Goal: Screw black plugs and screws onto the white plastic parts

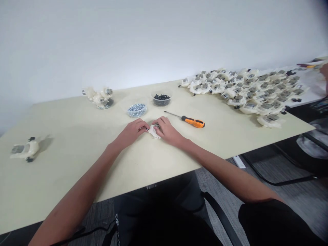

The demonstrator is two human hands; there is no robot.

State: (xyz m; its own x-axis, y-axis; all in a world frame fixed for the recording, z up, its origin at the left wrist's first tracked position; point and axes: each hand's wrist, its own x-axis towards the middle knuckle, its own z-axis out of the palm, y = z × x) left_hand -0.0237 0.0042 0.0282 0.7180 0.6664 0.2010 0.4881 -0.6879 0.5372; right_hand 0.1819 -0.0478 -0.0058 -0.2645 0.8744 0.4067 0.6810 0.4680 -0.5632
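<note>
One pale tabletop [143, 167] spreads beneath everything the two hands work with. Across its right rear lies the largest group, a crowd of white parts [238, 99] with grey discs and black ends, overlapping too closely for a sure count.

Two bare hands meet near the middle of the table. The left hand [133, 130] has its thumb and fingers drawn nearly together; a small dark bit shows at the fingertips, but whether it is gripped I cannot tell. The right hand [166, 131] is curled, thumb and fingers closed on a white part.

Near the hands, to the right, lies one screwdriver [193, 122] with an orange and black handle, its shaft pointing to the left rear. At the left rear sits one heap of white pieces [96, 96], its number unclear. One lone white assembly [30, 149] with two black ends rests well apart, by the left edge. Two clear bowls stand side by side beyond the hands: one of silvery bits [137, 109], one of black pieces [162, 99], both too many to count.

Smallest of these is the single white part [154, 133], between the hands, at the left hand's fingertips and under the right hand's fingers; one grey disc [157, 125] shows on it.
</note>
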